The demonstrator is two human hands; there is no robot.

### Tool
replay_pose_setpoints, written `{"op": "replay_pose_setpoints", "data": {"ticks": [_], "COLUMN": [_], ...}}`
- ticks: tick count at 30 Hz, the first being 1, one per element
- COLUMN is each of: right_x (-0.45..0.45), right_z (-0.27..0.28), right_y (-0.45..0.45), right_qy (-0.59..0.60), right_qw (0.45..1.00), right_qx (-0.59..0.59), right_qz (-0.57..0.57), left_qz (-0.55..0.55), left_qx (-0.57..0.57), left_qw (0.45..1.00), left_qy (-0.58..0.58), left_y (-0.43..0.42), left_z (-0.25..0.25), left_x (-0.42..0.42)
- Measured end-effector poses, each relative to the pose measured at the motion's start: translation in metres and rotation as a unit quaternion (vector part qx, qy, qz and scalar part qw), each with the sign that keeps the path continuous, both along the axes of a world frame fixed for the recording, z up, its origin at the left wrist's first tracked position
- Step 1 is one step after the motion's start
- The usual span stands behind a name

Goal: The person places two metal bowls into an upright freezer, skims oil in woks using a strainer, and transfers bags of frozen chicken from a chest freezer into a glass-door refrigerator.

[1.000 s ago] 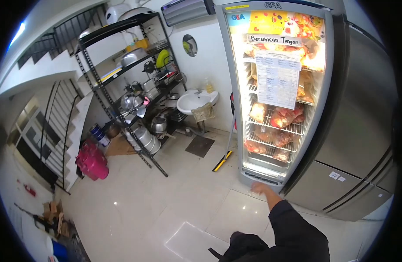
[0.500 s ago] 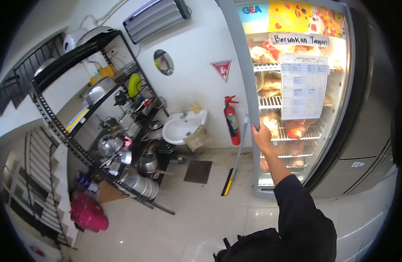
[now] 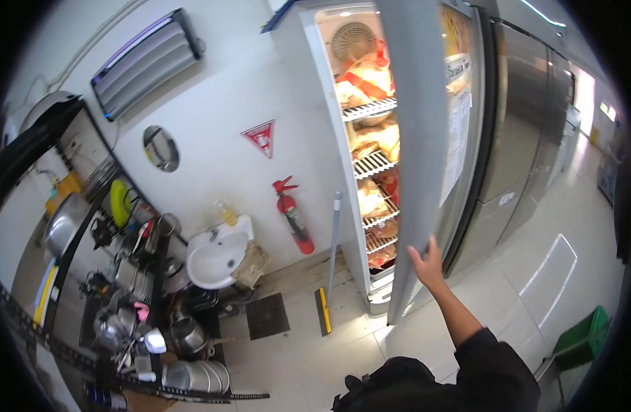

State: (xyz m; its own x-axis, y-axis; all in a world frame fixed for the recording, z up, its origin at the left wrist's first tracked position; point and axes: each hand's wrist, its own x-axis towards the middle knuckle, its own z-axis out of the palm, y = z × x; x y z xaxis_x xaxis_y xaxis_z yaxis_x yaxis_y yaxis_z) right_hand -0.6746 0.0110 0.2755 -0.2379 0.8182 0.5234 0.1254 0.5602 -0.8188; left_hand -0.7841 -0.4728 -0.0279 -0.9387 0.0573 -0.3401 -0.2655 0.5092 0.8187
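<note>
My right hand [image 3: 428, 264] is at the lower part of the glass fridge door [image 3: 425, 158], with thumb and fingers apart. It looks to be against the door's grey frame; firm contact is hard to tell. The door stands ajar, swung out to the right. Inside the lit upright fridge [image 3: 329, 89], bagged food [image 3: 370, 141] in red, white and yellowish tones lies on white wire shelves [image 3: 374, 163]. A paper sheet [image 3: 456, 147] is stuck on the door glass, now seen at a slant. My left hand is out of view.
A squeegee [image 3: 325, 309] leans by the fridge's left side. A fire extinguisher [image 3: 293, 218], a sink [image 3: 216, 257] and a metal rack [image 3: 61, 357] of pots are to the left. Steel cabinets [image 3: 518, 123] stand right; a green bin [image 3: 583, 336] is lower right.
The fridge door was shut with my right hand gripping its left edge; now it has swung open toward the right. My hand's grip has loosened, and the view has turned right.
</note>
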Motion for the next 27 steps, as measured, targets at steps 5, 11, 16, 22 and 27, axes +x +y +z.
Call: {"op": "replay_pose_setpoints", "data": {"ticks": [5,11,16,22,27], "right_x": [0.153,0.288,0.322,0.222,0.146], "right_z": [-0.103,-0.112,-0.098,-0.200,-0.152], "right_y": [0.023,0.057,0.086,0.066,0.090], "right_qy": [-0.023,0.154,0.177,0.080,-0.235], "right_qw": [0.985,0.922,0.879,0.894,0.965], "right_qx": [0.001,-0.106,-0.030,-0.029,-0.113], "right_qz": [-0.170,-0.340,-0.441,-0.440,0.028], "left_qz": [-0.063,-0.092,-0.138,-0.204,-0.317], "left_qx": [0.110,0.175,-0.059,0.068,0.260], "left_qw": [0.990,0.980,0.965,0.969,0.895], "left_qy": [-0.056,0.009,0.213,0.125,0.174], "left_y": [0.003,0.027,0.197,0.381,0.521], "left_z": [-0.054,-0.096,0.007,0.097,0.212], "left_x": [-0.061,-0.123,-0.102,-0.058,-0.002]}}
